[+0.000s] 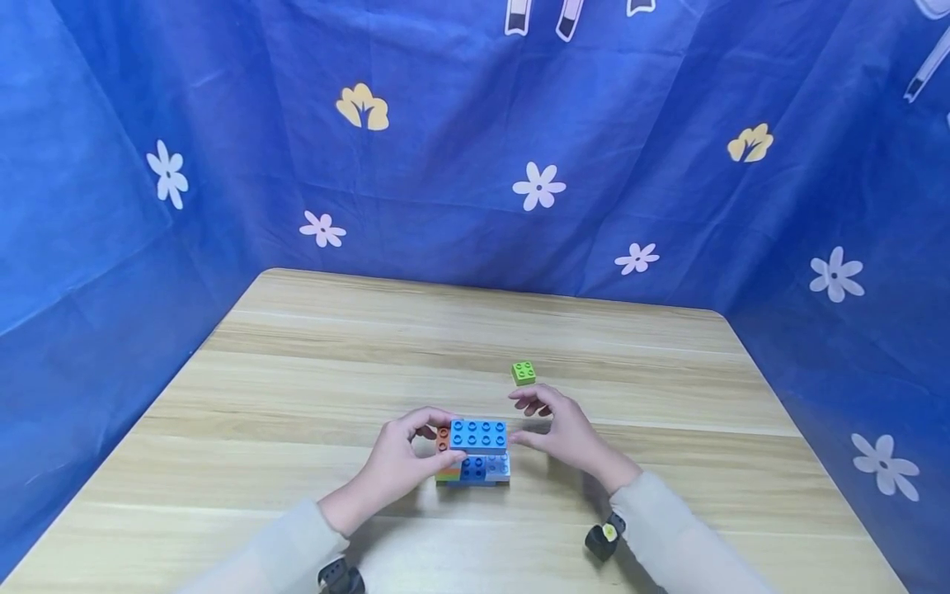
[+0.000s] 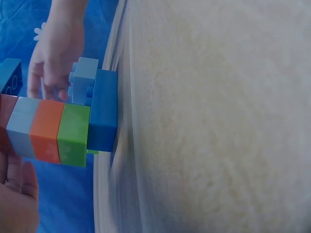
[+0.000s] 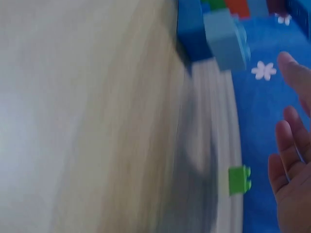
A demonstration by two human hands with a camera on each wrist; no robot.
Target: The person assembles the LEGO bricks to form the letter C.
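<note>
My left hand (image 1: 397, 458) grips the left side of a toy building-brick stack, thumb at the front and fingers behind. A blue brick (image 1: 478, 437) tops the stack, jutting right from a reddish-brown brick (image 1: 443, 439). In the left wrist view, the column beneath runs through a pale blue brick (image 2: 22, 127), an orange brick (image 2: 47, 130) and a green brick (image 2: 73, 136) to a blue base brick (image 2: 103, 110). Another pale blue brick (image 3: 226, 40) sits on the base's right end. My right hand (image 1: 560, 431) holds nothing, its thumb tip close to the top brick's right end.
A loose lime-green brick (image 1: 524, 374) lies on the wooden table (image 1: 356, 330) just beyond my right fingertips. Blue cloth (image 1: 445, 165) with flower prints hangs behind the table and along both sides. Each wrist wears a small black device (image 1: 603, 540).
</note>
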